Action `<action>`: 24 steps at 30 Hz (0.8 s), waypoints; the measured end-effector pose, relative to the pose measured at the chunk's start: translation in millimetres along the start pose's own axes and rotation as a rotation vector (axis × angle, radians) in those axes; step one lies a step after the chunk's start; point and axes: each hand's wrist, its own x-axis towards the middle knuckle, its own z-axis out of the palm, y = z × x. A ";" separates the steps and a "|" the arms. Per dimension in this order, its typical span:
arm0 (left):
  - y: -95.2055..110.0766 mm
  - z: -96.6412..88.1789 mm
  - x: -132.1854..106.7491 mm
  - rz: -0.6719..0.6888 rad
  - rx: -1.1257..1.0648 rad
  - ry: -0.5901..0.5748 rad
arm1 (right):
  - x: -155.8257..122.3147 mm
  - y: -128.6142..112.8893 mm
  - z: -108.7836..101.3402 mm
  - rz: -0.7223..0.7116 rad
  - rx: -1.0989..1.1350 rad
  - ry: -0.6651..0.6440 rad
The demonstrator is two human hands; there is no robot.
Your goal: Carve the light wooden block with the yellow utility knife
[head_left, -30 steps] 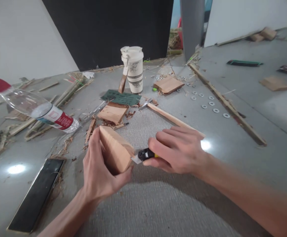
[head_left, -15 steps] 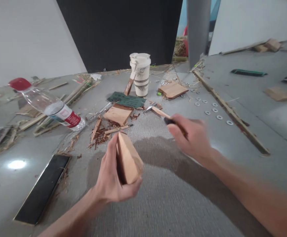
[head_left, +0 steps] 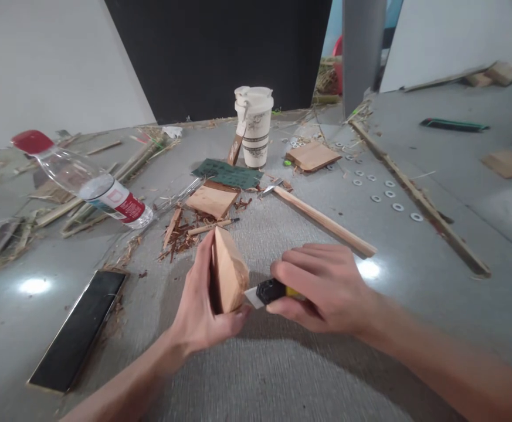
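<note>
My left hand [head_left: 200, 302] is closed around a piece of wood [head_left: 230, 272], standing on edge with its pale cut face turned to the right. In my right hand [head_left: 321, 287] is a utility knife [head_left: 272, 291] with a black and yellow body. Its short blade is at the lower right edge of the wood; whether it touches cannot be made out. Beyond my right hand lies a hammer [head_left: 321, 220] with a wooden handle. A flat wooden block [head_left: 214, 200] and a pencil-like stick [head_left: 213, 227] rest among brown shavings [head_left: 179, 240].
A water bottle [head_left: 115, 199] leans at the left, above a black sharpening-stone-like slab [head_left: 80, 331]. At the back stand a white cup [head_left: 257, 126], a green sheet [head_left: 227, 174] and another wooden block [head_left: 312, 156]. Several washers [head_left: 390, 194] and a long wooden strip [head_left: 418, 196] lie right.
My right hand has moved left and down, bringing the knife blade to the wood's edge. The hammer handle behind it has come into full view. My left hand still holds the wood.
</note>
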 end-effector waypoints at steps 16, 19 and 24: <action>13.4 1.5 -4.7 0.030 0.011 -0.089 | 0.5 -1.8 -9.1 -0.078 -0.199 0.024; 10.0 0.0 -9.2 0.079 0.060 -0.074 | 0.1 -0.3 -12.2 -0.123 -0.306 0.088; 8.6 -5.9 -10.3 0.180 0.125 -0.035 | 0.0 0.0 -12.9 -0.149 -0.355 0.125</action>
